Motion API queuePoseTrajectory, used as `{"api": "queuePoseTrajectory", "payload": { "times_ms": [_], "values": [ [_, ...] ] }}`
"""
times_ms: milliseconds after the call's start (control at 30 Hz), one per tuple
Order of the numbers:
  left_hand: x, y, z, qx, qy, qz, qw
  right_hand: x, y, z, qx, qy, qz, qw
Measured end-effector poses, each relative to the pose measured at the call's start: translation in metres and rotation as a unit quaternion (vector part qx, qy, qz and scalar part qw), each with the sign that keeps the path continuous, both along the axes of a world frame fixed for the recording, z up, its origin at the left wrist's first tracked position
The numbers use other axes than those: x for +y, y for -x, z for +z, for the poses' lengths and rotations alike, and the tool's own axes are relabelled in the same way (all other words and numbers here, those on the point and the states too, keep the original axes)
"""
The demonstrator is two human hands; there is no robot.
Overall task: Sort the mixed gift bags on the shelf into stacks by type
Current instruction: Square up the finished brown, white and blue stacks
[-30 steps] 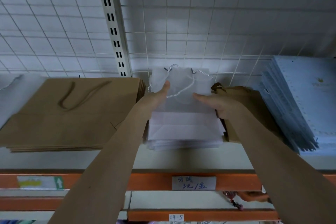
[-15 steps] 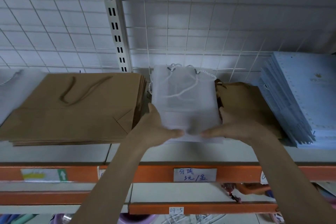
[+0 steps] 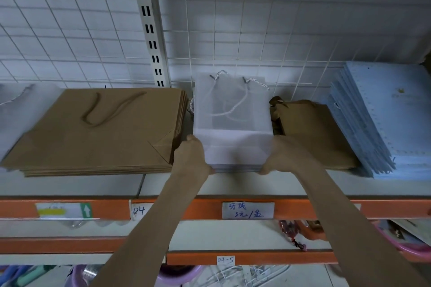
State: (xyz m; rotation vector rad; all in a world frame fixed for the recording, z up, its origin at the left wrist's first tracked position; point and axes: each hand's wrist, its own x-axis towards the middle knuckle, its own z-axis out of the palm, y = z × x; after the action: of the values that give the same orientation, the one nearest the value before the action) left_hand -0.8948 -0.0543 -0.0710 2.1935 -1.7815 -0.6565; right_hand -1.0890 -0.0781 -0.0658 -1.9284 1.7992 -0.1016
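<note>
Left hand (image 3: 194,158) and right hand (image 3: 282,156), fingers curled on the near corners of the translucent bag stack (image 3: 233,123) at the shelf (image 3: 233,184) front edge; light, floppy, slippery, so grip both sides low.

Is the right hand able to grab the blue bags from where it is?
Probably yes, once it lets go. The right hand grips the white bags; only the low brown bags lie between it and the blue bags.
</note>
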Motion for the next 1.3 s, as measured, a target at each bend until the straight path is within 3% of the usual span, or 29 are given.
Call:
{"api": "queuePoseTrajectory", "payload": {
  "times_ms": [133,433,667,933,1300],
  "values": [
    [0.001,-0.004,0.003,-0.015,0.001,-0.011,1.000,0.005,0.001,0.005,0.024,0.019,-0.009,0.999],
    [0.009,0.001,-0.008,0.092,0.008,0.012,0.996,0.010,0.004,0.008,0.005,-0.019,0.000,1.000],
    [0.010,0.000,-0.015,0.041,0.109,0.028,0.993,0.005,0.006,0.003,-0.021,-0.008,-0.018,1.000],
    [0.006,0.004,-0.012,0.034,0.064,0.020,0.997,0.007,0.005,-0.007,-0.032,0.050,-0.050,0.997],
    [0.000,0.005,-0.016,0.053,0.092,0.043,0.993,0.002,0.006,-0.009,-0.071,0.064,-0.056,0.994]
  ]
}}
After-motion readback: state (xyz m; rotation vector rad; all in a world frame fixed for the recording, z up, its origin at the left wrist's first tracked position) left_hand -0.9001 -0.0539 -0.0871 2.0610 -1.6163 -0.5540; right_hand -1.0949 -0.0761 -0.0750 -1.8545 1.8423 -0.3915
